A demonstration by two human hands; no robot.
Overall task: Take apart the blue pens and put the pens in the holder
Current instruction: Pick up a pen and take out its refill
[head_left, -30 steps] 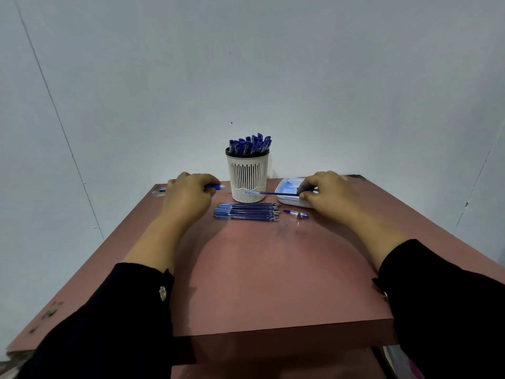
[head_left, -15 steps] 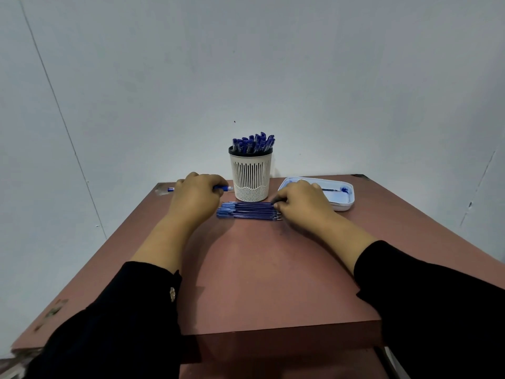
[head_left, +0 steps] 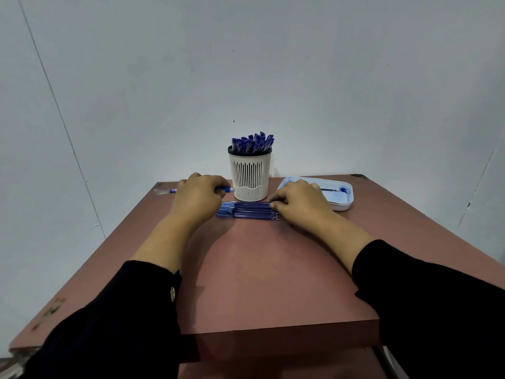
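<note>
A white slotted holder (head_left: 249, 176) full of blue capped pens (head_left: 252, 143) stands at the back of the reddish table (head_left: 262, 283). In front of it lies a row of several blue refills (head_left: 247, 210). My left hand (head_left: 195, 199) grips a blue pen (head_left: 225, 189) that pokes out on both sides of the fist. My right hand (head_left: 299, 205) rests at the right end of the refill row, its curled fingertips on the tips; what it holds there is hidden.
A white tray (head_left: 343, 203) sits at the back right behind my right hand, with a thin refill and blue ink marks (head_left: 334, 190) inside. A grey wall rises right behind the table. The table's front edge runs near my sleeves.
My right hand moved left from the tray, where it left a refill, to the right end of the refill row. My left hand stayed gripping its pen.
</note>
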